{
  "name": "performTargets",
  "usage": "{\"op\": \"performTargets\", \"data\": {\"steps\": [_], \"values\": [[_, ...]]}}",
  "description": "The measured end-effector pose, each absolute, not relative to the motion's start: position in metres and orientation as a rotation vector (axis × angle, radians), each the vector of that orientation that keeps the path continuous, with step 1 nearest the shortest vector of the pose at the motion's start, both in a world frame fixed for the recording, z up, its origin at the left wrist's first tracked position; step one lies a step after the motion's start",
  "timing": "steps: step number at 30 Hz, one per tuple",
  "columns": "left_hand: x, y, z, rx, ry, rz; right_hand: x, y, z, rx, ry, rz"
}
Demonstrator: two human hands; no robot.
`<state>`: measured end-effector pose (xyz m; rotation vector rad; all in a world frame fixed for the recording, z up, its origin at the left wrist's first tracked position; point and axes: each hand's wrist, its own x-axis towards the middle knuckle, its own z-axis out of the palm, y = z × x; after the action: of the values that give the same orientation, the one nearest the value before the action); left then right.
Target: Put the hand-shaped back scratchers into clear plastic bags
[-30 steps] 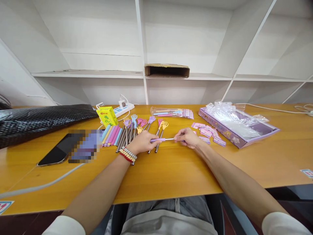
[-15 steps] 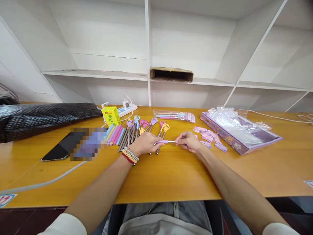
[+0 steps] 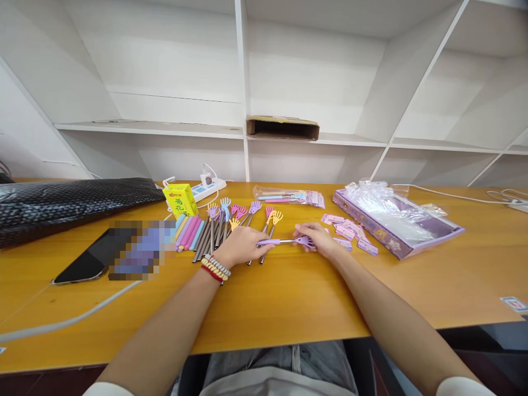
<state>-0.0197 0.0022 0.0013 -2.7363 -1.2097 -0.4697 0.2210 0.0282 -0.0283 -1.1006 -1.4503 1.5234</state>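
A purple back scratcher [image 3: 286, 241] lies level between my two hands, a thin metal rod joining its handle to its claw head. The handle end is gripped by my left hand [image 3: 239, 245], fingers closed. My right hand [image 3: 315, 238] pinches the other end beside the claw, whose prongs show under the fingers. Beyond my left hand lie several loose claw heads on metal rods [image 3: 225, 214] in purple, blue, pink and yellow. Left of them is a row of coloured handles [image 3: 190, 233]. Several small pink cards [image 3: 348, 231] lie right of my right hand.
A purple display box [image 3: 396, 220] holding clear plastic bags stands at the right. Behind my hands lies a clear packet of back scratchers [image 3: 289, 197]. At the left are a yellow drink carton [image 3: 180, 201], a power strip [image 3: 209, 188], a phone [image 3: 97, 256] and a black bag [image 3: 78, 206].
The back scratcher's purple claw head now shows by my right fingers, which hid it before. My hands stay close to the same spot; the whole view has shifted slightly.
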Motion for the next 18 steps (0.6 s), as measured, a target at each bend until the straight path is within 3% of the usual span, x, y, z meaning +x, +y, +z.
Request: {"op": "performTargets", "data": {"steps": [7, 13, 18], "values": [[-0.019, 0.002, 0.002, -2.729, -1.254, -0.463, 0.221, 0.03, -0.029, -1.042, -1.363, 1.515], [-0.016, 0.0, 0.003, -2.776, -1.343, -0.569, 0.234, 0.024, -0.011, -0.689, -1.158, 1.635], [0.01, -0.017, 0.001, -2.844, -1.426, -0.747, 0.225, 0.012, 0.007, -0.492, -1.051, 1.43]]}}
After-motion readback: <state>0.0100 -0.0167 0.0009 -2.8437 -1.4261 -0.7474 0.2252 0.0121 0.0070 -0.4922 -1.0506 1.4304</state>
